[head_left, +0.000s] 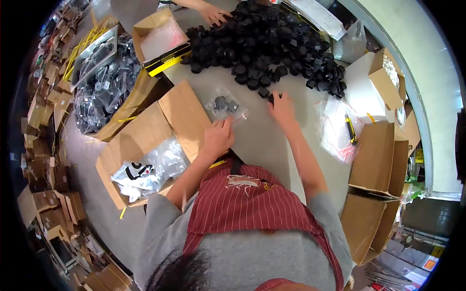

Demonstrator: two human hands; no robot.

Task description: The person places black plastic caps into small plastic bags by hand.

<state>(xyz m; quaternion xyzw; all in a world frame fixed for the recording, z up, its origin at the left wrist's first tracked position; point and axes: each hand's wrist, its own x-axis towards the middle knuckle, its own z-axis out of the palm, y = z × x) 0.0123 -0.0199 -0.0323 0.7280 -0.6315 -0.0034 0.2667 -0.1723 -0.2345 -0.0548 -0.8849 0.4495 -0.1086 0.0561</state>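
Observation:
My left hand [220,138] is closed on the near edge of a clear zip bag [234,115], which lies on the grey table. Inside the bag are a few small dark round pieces [222,103]. To the right, my right hand [282,110] has its fingertips closed on a small black plastic part [271,98]. That part is at the near edge of a big pile of black plastic parts [262,46]. Their exact kind is too small to tell.
A co-worker's hand [213,13] reaches into the pile's far left. Open cardboard boxes [182,114] stand left, one with plastic bags, another [109,127] with bagged black parts. At right lie empty zip bags [332,131], a yellow-black cutter knife [350,130] and more boxes [373,157].

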